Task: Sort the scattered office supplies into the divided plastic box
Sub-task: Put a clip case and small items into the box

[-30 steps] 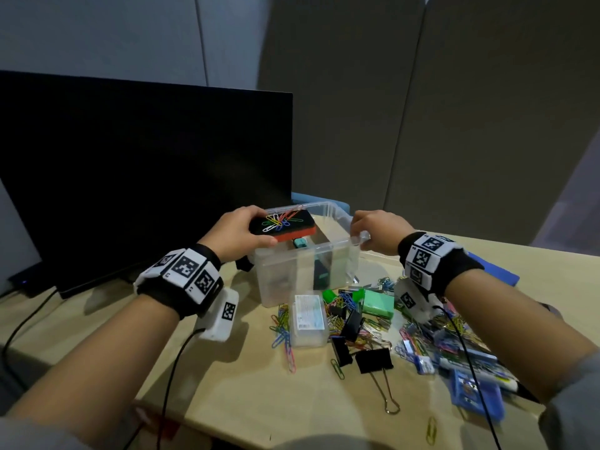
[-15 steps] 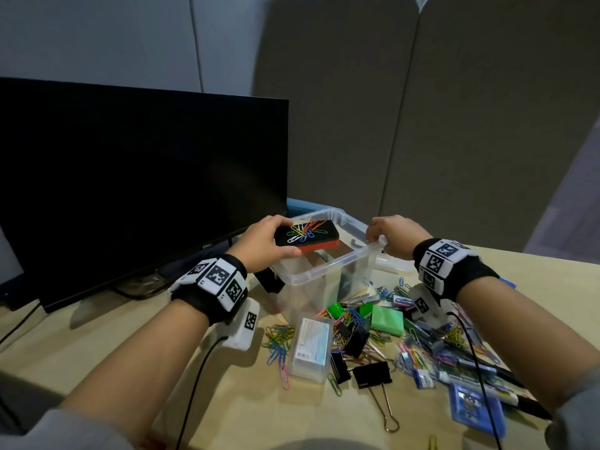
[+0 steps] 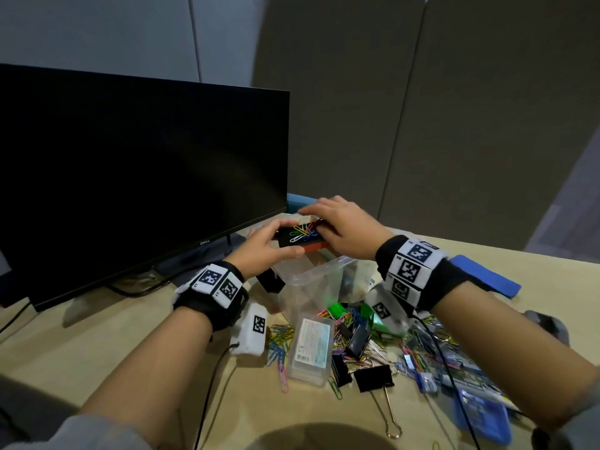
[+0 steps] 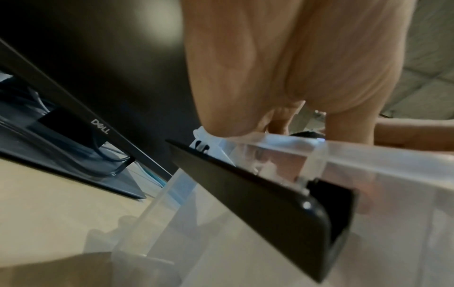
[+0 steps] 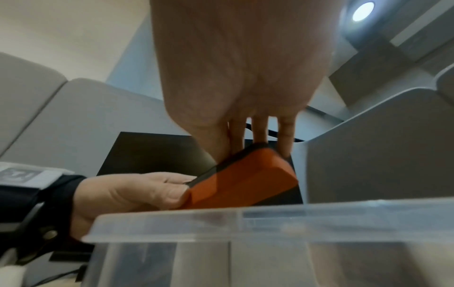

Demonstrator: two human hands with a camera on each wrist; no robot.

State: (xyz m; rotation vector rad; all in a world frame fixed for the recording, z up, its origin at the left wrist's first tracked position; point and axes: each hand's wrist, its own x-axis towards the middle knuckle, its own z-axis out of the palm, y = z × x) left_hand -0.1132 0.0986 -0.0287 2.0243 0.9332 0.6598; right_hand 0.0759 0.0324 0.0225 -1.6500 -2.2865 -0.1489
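holding one black-and-orange block [image 3: 300,241] over one clear box [image 3: 311,280], the left hand [image 3: 263,251] grasps its near-left end. right hand [image 3: 341,228] lies atop it, fingers [image 5: 260,129] straight, pressing several coloured paper clips [image 3: 303,233].

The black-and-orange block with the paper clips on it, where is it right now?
In the head view, the block is held just above the clear box, right of the monitor, gripped by the left hand, with the right hand on it.

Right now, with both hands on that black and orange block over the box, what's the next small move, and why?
Probably sweep the paper clips off the block into the box. The left hand grips the block above the open box, and the right hand lies over the clips clinging to its black top.
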